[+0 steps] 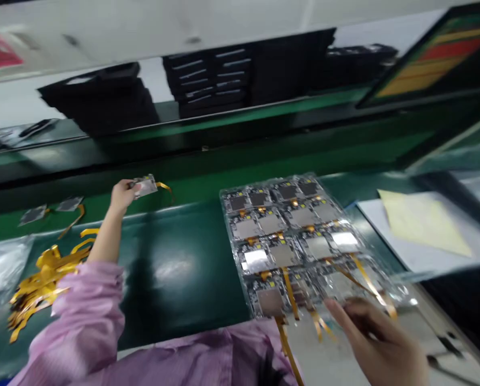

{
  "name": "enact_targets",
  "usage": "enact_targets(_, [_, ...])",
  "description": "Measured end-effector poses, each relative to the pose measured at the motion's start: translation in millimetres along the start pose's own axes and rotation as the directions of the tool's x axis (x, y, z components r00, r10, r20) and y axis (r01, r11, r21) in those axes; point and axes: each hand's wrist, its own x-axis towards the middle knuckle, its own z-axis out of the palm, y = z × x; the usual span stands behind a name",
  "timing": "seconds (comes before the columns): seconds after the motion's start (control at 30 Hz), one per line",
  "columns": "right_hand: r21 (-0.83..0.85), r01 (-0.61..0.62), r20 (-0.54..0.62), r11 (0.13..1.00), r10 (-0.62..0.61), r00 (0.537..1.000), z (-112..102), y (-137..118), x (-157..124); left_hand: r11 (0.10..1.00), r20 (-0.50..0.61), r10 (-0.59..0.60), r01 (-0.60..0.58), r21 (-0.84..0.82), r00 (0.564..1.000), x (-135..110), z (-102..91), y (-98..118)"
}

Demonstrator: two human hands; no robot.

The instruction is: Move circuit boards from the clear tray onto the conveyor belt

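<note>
My left hand (123, 194) is stretched out toward the green conveyor belt (199, 182), fingers closed on a small circuit module (145, 186) with an orange flex cable trailing from it. My right hand (378, 340) hovers at the near edge of a clear plastic tray (398, 292), fingers spread and reaching toward the modules (272, 222) that fill it in rows. Several orange flex cables (288, 292) hang out of the tray's front rows. The picture is motion-blurred.
A heap of orange flex strips (42, 279) lies at the left by a clear bag (0, 268). Two loose modules (50, 209) rest on the belt. White and yellow sheets (425, 225) lie at the right. Black tray stacks (211, 78) stand behind the belt, a screen (436, 59) upper right.
</note>
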Motion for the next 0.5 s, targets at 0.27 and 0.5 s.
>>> enact_targets(0.27, [0.301,0.17,-0.035,0.939,-0.167,0.985,36.1,-69.4,10.1,0.8,0.165,0.318,-0.17,-0.576,0.934,-226.9,54.7,57.4])
enact_targets(0.5, [0.302,0.003,-0.072,0.953,0.02,0.997,38.4,-53.7,-5.2,0.75,0.449,0.454,-0.059,-0.658,0.769,-336.1,88.5,86.8])
